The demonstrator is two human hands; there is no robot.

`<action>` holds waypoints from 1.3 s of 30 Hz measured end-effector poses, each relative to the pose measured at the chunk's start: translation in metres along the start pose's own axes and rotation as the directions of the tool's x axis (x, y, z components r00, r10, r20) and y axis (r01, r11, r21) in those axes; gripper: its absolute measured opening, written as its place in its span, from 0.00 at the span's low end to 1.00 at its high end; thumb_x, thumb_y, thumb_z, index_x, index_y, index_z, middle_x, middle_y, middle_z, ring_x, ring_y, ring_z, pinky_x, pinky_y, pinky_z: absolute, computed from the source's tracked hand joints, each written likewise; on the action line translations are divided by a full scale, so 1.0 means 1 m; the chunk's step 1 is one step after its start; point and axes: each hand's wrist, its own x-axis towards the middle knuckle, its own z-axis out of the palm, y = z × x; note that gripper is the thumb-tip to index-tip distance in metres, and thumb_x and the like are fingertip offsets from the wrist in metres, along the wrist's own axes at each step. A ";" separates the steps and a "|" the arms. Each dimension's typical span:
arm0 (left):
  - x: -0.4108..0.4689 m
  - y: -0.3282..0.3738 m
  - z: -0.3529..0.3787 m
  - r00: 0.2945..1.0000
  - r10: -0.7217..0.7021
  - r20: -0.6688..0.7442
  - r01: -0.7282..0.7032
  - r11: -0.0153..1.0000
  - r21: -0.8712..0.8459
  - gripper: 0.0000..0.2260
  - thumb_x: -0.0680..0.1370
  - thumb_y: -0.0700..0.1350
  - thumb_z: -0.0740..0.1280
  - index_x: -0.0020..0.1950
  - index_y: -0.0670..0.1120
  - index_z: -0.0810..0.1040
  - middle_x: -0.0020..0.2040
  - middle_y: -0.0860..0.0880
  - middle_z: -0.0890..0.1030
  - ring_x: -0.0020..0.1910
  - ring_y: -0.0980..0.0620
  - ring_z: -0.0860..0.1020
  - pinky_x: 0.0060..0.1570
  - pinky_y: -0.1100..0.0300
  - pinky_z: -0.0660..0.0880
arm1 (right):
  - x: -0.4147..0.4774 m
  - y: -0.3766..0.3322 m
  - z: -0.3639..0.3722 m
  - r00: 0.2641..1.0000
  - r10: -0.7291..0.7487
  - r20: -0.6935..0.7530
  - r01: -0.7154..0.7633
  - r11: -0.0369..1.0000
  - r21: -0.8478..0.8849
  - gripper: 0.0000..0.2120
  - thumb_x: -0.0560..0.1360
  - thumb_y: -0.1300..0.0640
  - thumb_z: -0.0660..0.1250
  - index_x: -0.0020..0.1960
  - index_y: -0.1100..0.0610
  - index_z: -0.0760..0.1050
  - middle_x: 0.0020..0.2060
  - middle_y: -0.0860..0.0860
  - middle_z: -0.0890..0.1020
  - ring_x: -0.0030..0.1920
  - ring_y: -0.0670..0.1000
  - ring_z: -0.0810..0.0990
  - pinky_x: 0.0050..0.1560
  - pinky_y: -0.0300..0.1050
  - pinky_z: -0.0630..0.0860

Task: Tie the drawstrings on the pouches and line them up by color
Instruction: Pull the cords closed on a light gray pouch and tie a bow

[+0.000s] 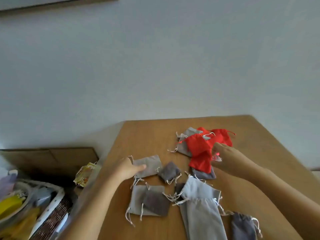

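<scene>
Several drawstring pouches lie scattered on a wooden table (149, 135). My left hand (127, 168) rests on the left edge of a light grey pouch (150, 164), thumb on top of it. My right hand (225, 156) reaches into a heap of red pouches (199, 153) and touches the nearest one; I cannot tell whether it grips. More red pouches (222, 136) and a grey one (187, 133) lie behind. Dark grey pouches (168, 171) (156, 202) (243, 226) and long light grey ones (203, 210) lie nearer to me.
Left of the table stands a wicker basket (52, 220) with a white lining, holding yellow items. A colourful packet (84, 174) sits by the table's left edge. A brown box (50, 160) is behind it. A pale wall rises beyond the table.
</scene>
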 end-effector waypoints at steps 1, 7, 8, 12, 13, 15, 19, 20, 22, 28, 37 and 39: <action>-0.002 0.002 0.006 1.000 -0.030 0.002 0.030 0.999 0.012 0.32 0.75 0.63 0.65 0.63 0.35 0.74 0.62 0.38 0.78 0.57 0.43 0.78 0.52 0.55 0.73 | -0.003 0.002 0.005 1.000 0.012 0.010 -0.012 1.000 0.013 0.11 0.73 0.55 0.69 0.52 0.53 0.71 0.51 0.51 0.77 0.50 0.53 0.76 0.51 0.47 0.73; -0.011 0.008 0.025 0.986 -0.074 -0.150 0.052 0.988 -0.145 0.20 0.76 0.50 0.69 0.63 0.41 0.74 0.57 0.42 0.80 0.53 0.44 0.79 0.43 0.59 0.71 | -0.030 -0.004 0.018 0.989 0.104 0.104 -0.115 0.988 0.102 0.14 0.76 0.54 0.67 0.59 0.57 0.71 0.50 0.50 0.75 0.48 0.51 0.73 0.47 0.42 0.68; -0.018 0.007 0.025 0.981 -0.084 -0.178 0.047 0.978 -0.202 0.17 0.76 0.47 0.69 0.61 0.40 0.76 0.51 0.42 0.80 0.48 0.45 0.79 0.40 0.60 0.70 | -0.038 -0.007 0.018 0.990 0.103 0.093 -0.110 0.991 0.079 0.15 0.76 0.54 0.67 0.59 0.58 0.71 0.52 0.52 0.76 0.49 0.52 0.73 0.46 0.43 0.67; -0.052 0.015 0.018 0.923 -0.019 -0.384 -0.168 0.879 -0.447 0.05 0.76 0.41 0.67 0.49 0.41 0.76 0.40 0.47 0.76 0.43 0.45 0.77 0.35 0.59 0.66 | -0.061 -0.018 0.022 0.986 0.136 0.093 -0.139 0.990 0.023 0.21 0.79 0.52 0.65 0.67 0.61 0.69 0.63 0.59 0.72 0.63 0.58 0.71 0.56 0.44 0.65; -0.064 0.019 0.014 0.891 0.015 -0.454 -0.260 0.836 -0.482 0.03 0.76 0.41 0.67 0.48 0.43 0.75 0.41 0.48 0.76 0.45 0.46 0.77 0.36 0.59 0.67 | -0.065 -0.018 0.023 0.984 0.169 0.049 -0.173 0.981 0.085 0.24 0.77 0.51 0.66 0.68 0.60 0.68 0.64 0.59 0.71 0.63 0.58 0.71 0.56 0.44 0.66; -0.086 0.029 0.007 0.834 0.124 -0.537 -0.428 0.760 -0.489 0.03 0.76 0.41 0.68 0.47 0.46 0.74 0.42 0.51 0.77 0.42 0.52 0.76 0.36 0.63 0.68 | -0.069 -0.018 0.021 0.977 0.202 -0.070 -0.179 0.953 0.246 0.26 0.75 0.51 0.69 0.69 0.59 0.67 0.65 0.58 0.72 0.64 0.57 0.71 0.55 0.44 0.66; -0.128 0.045 0.003 0.765 0.363 -0.533 -0.628 0.605 -0.490 0.07 0.74 0.42 0.71 0.41 0.51 0.75 0.39 0.52 0.81 0.37 0.56 0.76 0.39 0.64 0.71 | -0.092 -0.036 0.004 0.967 0.075 -0.245 0.017 0.935 0.354 0.27 0.75 0.46 0.69 0.70 0.55 0.70 0.67 0.51 0.74 0.66 0.52 0.72 0.55 0.40 0.64; -0.136 0.047 0.006 0.758 0.401 -0.515 -0.646 0.576 -0.502 0.07 0.74 0.42 0.72 0.40 0.51 0.75 0.38 0.52 0.81 0.36 0.57 0.76 0.39 0.65 0.72 | -0.099 -0.043 0.001 0.960 0.041 -0.277 0.076 0.914 0.397 0.27 0.75 0.45 0.69 0.71 0.54 0.70 0.67 0.49 0.75 0.66 0.50 0.72 0.56 0.38 0.64; -0.148 0.054 0.016 0.751 0.454 -0.480 -0.660 0.528 -0.534 0.07 0.74 0.44 0.72 0.40 0.52 0.76 0.38 0.52 0.82 0.35 0.59 0.77 0.36 0.65 0.73 | -0.109 -0.051 -0.005 0.940 -0.026 -0.340 0.201 0.848 0.491 0.23 0.76 0.46 0.67 0.68 0.53 0.73 0.64 0.49 0.78 0.62 0.45 0.75 0.54 0.35 0.66; -0.156 0.076 0.050 0.747 0.491 -0.449 -0.655 0.423 -0.626 0.09 0.72 0.42 0.75 0.39 0.54 0.77 0.37 0.51 0.83 0.33 0.57 0.76 0.33 0.62 0.72 | -0.116 -0.053 0.003 0.973 -0.058 -0.224 0.227 0.430 0.874 0.23 0.71 0.39 0.69 0.51 0.58 0.83 0.49 0.68 0.80 0.47 0.52 0.78 0.56 0.59 0.75; -0.149 0.075 0.052 0.769 0.465 -0.438 -0.615 0.353 -0.705 0.09 0.72 0.38 0.73 0.42 0.52 0.83 0.32 0.57 0.81 0.26 0.62 0.73 0.30 0.69 0.70 | -0.102 -0.048 0.007 0.983 0.055 -0.174 0.169 0.083 0.982 0.06 0.67 0.55 0.71 0.37 0.55 0.85 0.37 0.55 0.79 0.40 0.50 0.75 0.48 0.45 0.70; -0.148 0.065 0.052 0.802 0.437 -0.407 -0.561 0.317 -0.765 0.09 0.73 0.38 0.72 0.47 0.52 0.84 0.35 0.55 0.83 0.28 0.60 0.74 0.31 0.68 0.73 | -0.102 -0.046 0.012 0.985 0.081 -0.151 0.154 -0.024 0.988 0.06 0.67 0.58 0.69 0.35 0.57 0.85 0.35 0.52 0.79 0.34 0.45 0.76 0.42 0.38 0.74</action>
